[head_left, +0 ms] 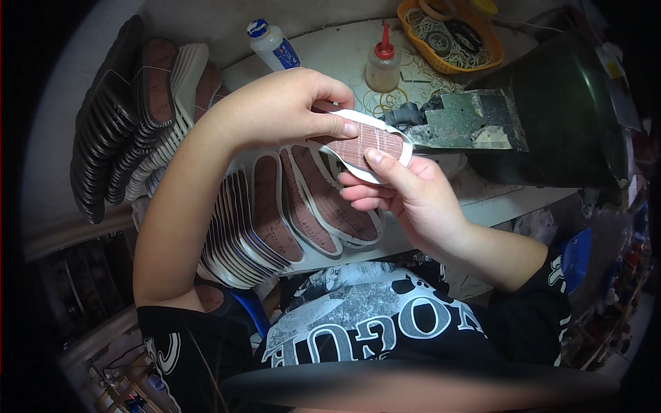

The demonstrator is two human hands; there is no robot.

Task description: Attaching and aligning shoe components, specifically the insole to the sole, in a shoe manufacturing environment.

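A shoe sole (387,141) with a reddish-brown, ribbed face and a white rim is held up over the bench, its rounded end pointing right. My left hand (282,103) grips its far side, thumb on the brown face and fingers curled behind. From the near side my right hand (423,189) pinches the same sole, thumb pressed on top and fingers partly underneath. The rounded end is close to the worn metal arm (468,120) of a dark green machine (551,117). Whether they touch, I cannot tell. My left hand hides part of the sole.
Below my hands lie several loose soles (337,203) beside a row of stacked ones (237,227). Tied bundles of black soles (103,138) stand at the left. Farther back are a white bottle (275,48), a red-tipped squeeze bottle (383,65) and a yellow basket (451,65) of rubber bands.
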